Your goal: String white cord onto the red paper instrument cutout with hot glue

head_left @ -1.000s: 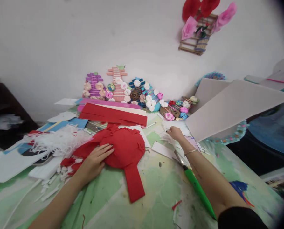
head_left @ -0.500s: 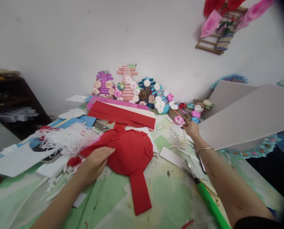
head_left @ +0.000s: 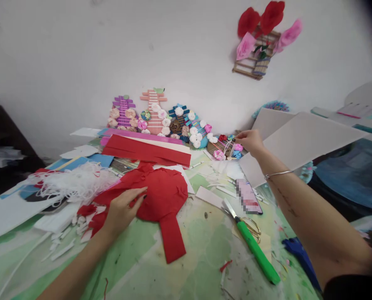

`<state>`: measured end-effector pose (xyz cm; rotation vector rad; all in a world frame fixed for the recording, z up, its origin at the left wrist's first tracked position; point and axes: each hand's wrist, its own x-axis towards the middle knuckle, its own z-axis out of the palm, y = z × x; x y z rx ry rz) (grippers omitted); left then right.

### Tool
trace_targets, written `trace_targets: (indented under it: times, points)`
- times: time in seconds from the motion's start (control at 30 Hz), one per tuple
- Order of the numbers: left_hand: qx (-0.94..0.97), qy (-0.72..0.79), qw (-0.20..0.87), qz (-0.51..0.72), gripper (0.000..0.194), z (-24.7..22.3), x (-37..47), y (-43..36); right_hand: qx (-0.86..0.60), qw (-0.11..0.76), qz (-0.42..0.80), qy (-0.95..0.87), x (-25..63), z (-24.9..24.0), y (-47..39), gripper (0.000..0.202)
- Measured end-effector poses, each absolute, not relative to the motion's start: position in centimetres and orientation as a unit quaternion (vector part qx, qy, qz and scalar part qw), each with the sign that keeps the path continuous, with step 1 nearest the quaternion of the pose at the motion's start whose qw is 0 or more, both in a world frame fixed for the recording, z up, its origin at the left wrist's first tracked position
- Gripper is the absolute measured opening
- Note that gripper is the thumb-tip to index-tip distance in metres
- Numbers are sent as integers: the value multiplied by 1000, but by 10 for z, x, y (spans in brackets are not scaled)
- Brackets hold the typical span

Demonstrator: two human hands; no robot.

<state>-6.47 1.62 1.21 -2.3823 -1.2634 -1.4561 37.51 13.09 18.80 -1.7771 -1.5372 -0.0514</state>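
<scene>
A red paper-covered shape [head_left: 163, 196], round with a straight strip at its lower end, lies on the table. My left hand [head_left: 121, 210] rests at its left edge, fingers stretched over the red paper and thumb apart. Farther back on the right, my right hand [head_left: 250, 142] is raised with its fingertips pinched on thin white strings [head_left: 228, 146]. These hang in front of a brown stringed craft piece with paper flowers [head_left: 215, 146]. A tangled heap of white string [head_left: 76, 181] lies left of the red shape.
Near the right arm lie a green-handled cutter [head_left: 257, 252], gold-handled scissors [head_left: 253, 227], a phone [head_left: 248, 196] and a blue tool [head_left: 301, 258]. Red strips [head_left: 148, 152] lie behind the red shape. Flower-decorated crafts [head_left: 154, 112] line the wall. Large grey boards [head_left: 292, 137] stand at right.
The view has turned right. My right hand has lifted from the table, drawing white strings up in its fingers. My left hand stays on the red shape.
</scene>
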Motion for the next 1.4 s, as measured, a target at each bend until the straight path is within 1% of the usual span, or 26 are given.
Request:
trace_targets:
  times: [0.07, 0.13, 0.2, 0.27, 0.33, 0.4, 0.47, 0.5, 0.6, 0.63, 0.77, 0.9, 1.03, 1.17, 1.3, 1.4]
  points:
    - [-783, -390, 1, -484, 22, 24, -43, 19, -699, 396, 12, -596, 367, 194, 122, 14]
    - [-793, -365, -61, -484, 19, 42, -13, 25, -697, 405, 50, -590, 358, 200, 114, 11]
    - [-791, -353, -158, -474, 16, 63, 24, 36, -689, 411, 92, -590, 347, 203, 105, 9]
    - [-765, -372, -258, -458, 16, 82, 65, 52, -677, 413, 132, -594, 337, 203, 97, 7]
    - [-755, -384, -256, -466, 17, 97, 101, 70, -663, 411, 167, -603, 328, 200, 90, 5]
    - [-744, -394, -241, -482, 22, 110, 130, 87, -648, 409, 197, -611, 321, 196, 84, 4]
    - [-744, -395, -235, -485, 28, 118, 149, 100, -635, 408, 223, -617, 317, 193, 80, 5]
    - [-750, -392, -236, -478, 26, 122, 155, 105, -630, 407, 234, -619, 317, 192, 78, 6]
    - [-777, -377, -242, -441, 15, 126, 162, 117, -623, 409, 257, -615, 320, 190, 79, 8]
    - [-785, -376, -240, -430, 14, 126, 161, 120, -623, 412, 260, -611, 323, 190, 81, 8]
    - [-802, -393, -212, -397, 18, 121, 153, 135, -634, 440, 251, -584, 335, 186, 89, 9]
    - [-824, -414, -173, -346, 19, 113, 151, 157, -650, 493, 223, -534, 347, 187, 94, 12]
    - [-843, -439, -145, -275, 15, 97, 156, 179, -640, 566, 191, -483, 363, 204, 90, 14]
    - [-854, -453, -141, -215, 26, 79, 166, 194, -604, 640, 158, -449, 383, 233, 74, 13]
    - [-863, -445, -144, -191, 30, 68, 181, 201, -566, 687, 133, -436, 401, 265, 48, 15]
    - [-872, -427, -148, -189, 31, 69, 192, 200, -542, 710, 106, -438, 409, 285, 25, 18]
